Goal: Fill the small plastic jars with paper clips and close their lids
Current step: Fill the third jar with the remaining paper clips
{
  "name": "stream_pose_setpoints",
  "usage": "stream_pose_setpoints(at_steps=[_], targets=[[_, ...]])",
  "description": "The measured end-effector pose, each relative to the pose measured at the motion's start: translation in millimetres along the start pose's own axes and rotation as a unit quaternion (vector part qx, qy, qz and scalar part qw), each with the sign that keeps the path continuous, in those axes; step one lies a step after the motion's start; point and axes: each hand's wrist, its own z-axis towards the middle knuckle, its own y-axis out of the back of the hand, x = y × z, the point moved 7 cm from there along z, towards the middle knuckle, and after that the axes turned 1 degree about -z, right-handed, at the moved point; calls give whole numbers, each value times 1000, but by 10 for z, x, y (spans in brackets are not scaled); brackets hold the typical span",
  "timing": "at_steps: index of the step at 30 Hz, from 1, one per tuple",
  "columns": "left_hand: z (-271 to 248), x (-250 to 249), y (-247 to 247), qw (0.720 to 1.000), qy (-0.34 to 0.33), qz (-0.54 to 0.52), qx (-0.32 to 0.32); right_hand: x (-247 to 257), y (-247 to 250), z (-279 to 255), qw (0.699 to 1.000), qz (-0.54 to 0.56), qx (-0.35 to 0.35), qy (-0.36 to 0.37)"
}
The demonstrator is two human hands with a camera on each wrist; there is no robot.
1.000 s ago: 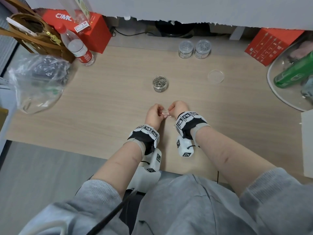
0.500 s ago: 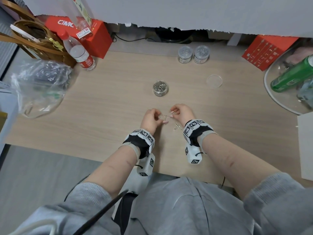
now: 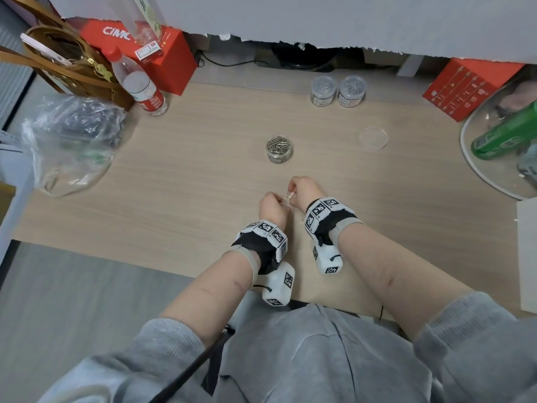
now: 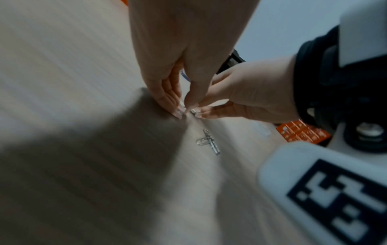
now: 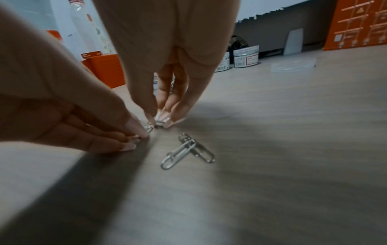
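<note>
Low over the wooden table [image 3: 180, 199], my left hand [image 3: 280, 200] and right hand [image 3: 291, 195] meet fingertip to fingertip. Each pinches a linked silver paper clip [image 5: 154, 126]. In the right wrist view the right hand [image 5: 160, 121] comes down from above and the left hand [image 5: 136, 136] reaches in from the left. Two more clips [image 5: 188, 150], hooked together, lie on the table just in front of the right wrist [image 3: 302, 220]. Farther back stands an open plastic jar [image 3: 279, 148] full of clips. Its clear lid [image 3: 373, 138] lies to the right.
Two closed jars of clips [image 3: 323, 90] [image 3: 351, 89] stand at the back. A water bottle [image 3: 139, 82], red box [image 3: 162, 53], brown bag [image 3: 66, 59] and plastic bag [image 3: 69, 141] crowd the left. At the right are a red box [image 3: 462, 88] and a glass tray [image 3: 476, 167] holding a green bottle [image 3: 505, 132].
The hands drew apart half a second ago, leaving a hooked pair of clips on the table. Their fingertips have since come back together around the clips they pinch.
</note>
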Motion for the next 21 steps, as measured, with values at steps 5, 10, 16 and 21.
stream_pose_setpoints(at_steps=[5, 10, 16, 21], targets=[[23, 10, -7, 1000, 8, -18, -8, -48, -1, -13, 999, 31, 13, -35], [19, -4, -1, 999, -7, -44, -3, -81, -3, 12, 997, 58, 20, -48], [60, 28, -41, 993, -47, -99, 46, -144, 27, -6, 997, 75, 6, -13], [102, -26, 80, 984, -125, -113, 57, -360, 185, -211, 983, 132, -125, 41]])
